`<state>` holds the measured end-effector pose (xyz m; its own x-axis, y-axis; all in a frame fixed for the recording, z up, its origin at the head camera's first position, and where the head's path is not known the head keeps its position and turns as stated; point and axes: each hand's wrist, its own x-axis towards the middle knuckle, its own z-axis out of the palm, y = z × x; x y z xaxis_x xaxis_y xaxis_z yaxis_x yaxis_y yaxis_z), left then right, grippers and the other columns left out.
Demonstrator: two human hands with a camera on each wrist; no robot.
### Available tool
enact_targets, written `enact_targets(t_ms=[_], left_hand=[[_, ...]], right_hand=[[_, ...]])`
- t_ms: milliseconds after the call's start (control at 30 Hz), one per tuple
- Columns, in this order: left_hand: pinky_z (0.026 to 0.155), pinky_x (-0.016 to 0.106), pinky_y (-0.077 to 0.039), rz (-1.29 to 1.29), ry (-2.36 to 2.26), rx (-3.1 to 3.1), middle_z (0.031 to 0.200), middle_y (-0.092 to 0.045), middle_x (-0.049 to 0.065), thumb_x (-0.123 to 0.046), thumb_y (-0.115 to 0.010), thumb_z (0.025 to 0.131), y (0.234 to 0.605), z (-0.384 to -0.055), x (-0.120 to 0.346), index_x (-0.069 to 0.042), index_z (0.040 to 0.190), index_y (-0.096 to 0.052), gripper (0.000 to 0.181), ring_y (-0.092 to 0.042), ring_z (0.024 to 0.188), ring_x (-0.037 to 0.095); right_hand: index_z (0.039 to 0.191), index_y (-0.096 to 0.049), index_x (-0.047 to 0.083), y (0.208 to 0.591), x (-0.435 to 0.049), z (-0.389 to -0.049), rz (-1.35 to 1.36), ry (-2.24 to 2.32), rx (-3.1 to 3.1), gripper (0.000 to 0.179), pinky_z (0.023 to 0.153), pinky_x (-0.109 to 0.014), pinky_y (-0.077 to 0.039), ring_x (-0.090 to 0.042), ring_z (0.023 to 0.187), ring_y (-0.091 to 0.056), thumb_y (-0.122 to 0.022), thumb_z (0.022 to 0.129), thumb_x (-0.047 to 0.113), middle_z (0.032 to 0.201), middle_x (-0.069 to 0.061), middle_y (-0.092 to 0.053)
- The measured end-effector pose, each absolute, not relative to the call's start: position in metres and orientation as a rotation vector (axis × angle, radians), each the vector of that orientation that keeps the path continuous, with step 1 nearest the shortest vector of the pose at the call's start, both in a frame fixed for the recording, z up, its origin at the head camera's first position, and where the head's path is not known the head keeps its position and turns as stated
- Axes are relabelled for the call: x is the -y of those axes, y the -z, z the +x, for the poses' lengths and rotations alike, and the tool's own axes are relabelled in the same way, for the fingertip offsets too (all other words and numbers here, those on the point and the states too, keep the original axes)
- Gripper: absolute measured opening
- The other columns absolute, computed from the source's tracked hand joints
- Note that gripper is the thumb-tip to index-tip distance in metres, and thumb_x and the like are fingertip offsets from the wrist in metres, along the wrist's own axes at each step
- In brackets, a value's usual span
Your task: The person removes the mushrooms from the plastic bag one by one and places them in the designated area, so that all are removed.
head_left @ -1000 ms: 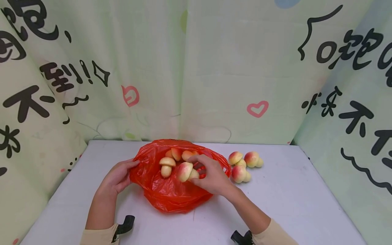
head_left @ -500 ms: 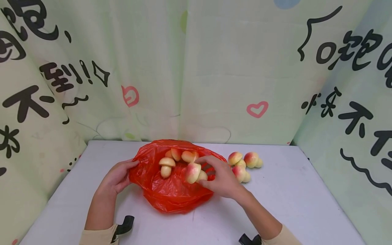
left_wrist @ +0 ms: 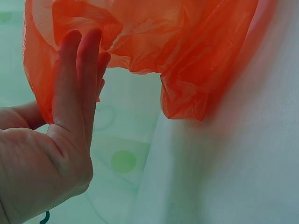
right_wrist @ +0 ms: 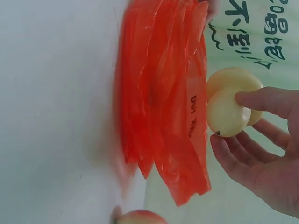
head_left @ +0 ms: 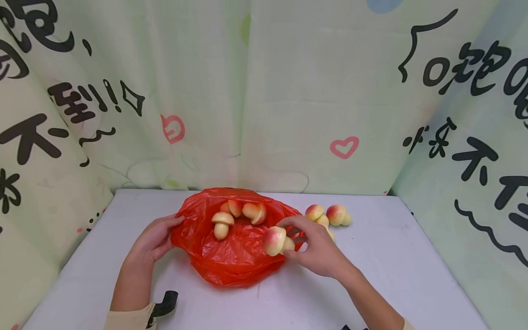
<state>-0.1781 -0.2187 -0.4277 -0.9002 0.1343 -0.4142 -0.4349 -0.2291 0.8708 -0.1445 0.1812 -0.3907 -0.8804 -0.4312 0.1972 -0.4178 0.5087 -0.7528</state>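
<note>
A red plastic bag (head_left: 231, 266) lies on the table with its mouth spread open. At its left edge my left hand (head_left: 156, 236) holds the film, which runs between thumb and fingers (left_wrist: 70, 84) in the left wrist view. My right hand (head_left: 319, 247) pinches a pink and cream toy mushroom (head_left: 273, 240) over the right side of the bag; its pale stem (right_wrist: 229, 112) shows in the right wrist view. Inside the bag are a tan toy mushroom (head_left: 222, 224) and several orange-tan ones, such as the mushroom (head_left: 255, 213) behind it.
Right of the bag, pink and yellow toy mushrooms (head_left: 337, 214) lie close together on the white table (head_left: 392, 275). My right hand partly hides one of them. A patterned curtain (head_left: 288, 91) surrounds the table at the back and sides.
My right hand has moved right and slightly nearer with the toy mushroom, from the bag's middle toward its right edge. The left hand keeps its place on the bag.
</note>
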Motion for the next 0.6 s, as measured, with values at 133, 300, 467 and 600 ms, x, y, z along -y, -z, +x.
enact_targets(t_ms=[133, 300, 467, 600], left_hand=[[0.092, 0.025, -0.06, -0.357, -2.179, -1.677, 0.121, -0.064, -0.006, -0.027, -0.056, 0.109, 0.427, -0.178, 0.219, -0.006, 0.161, -0.034, 0.061, -0.064, 0.105, 0.011], [0.094, 0.025, -0.06, -0.376, -2.177, -1.682, 0.123, -0.064, -0.006, -0.027, -0.056, 0.109, 0.426, -0.178, 0.217, -0.008, 0.161, -0.036, 0.059, -0.064, 0.107, 0.011], [0.095, 0.026, -0.059, -0.386, -2.177, -1.684, 0.123, -0.065, -0.006, -0.027, -0.055, 0.109, 0.427, -0.178, 0.218, -0.008, 0.16, -0.038, 0.057, -0.064, 0.108, 0.012], [0.096, 0.025, -0.059, -0.388, -2.175, -1.686, 0.124, -0.064, -0.006, -0.027, -0.055, 0.109, 0.427, -0.178, 0.218, -0.009, 0.16, -0.037, 0.057, -0.064, 0.109, 0.012]], right_hand=[[0.125, -0.067, 0.027, 0.389, -0.191, -0.139, -0.758, 1.334, -2.727, 0.051, 0.086, -0.029, -0.063, -0.016, 0.1, -0.07, -0.085, 0.083, 0.005, 0.119, 0.009, -0.068], [0.122, -0.066, 0.029, 0.387, -0.203, -0.131, -0.741, 1.3, -2.758, 0.052, 0.086, -0.03, -0.063, -0.013, 0.097, -0.069, -0.086, 0.082, 0.005, 0.115, 0.012, -0.067], [0.125, -0.065, 0.028, 0.389, -0.212, -0.127, -0.731, 1.279, -2.726, 0.052, 0.085, -0.023, -0.061, -0.012, 0.098, -0.069, -0.087, 0.082, 0.008, 0.118, 0.009, -0.068], [0.125, -0.065, 0.027, 0.392, -0.22, -0.125, -0.736, 1.274, -2.703, 0.05, 0.085, -0.024, -0.062, -0.013, 0.099, -0.07, -0.086, 0.083, 0.008, 0.117, 0.007, -0.069]])
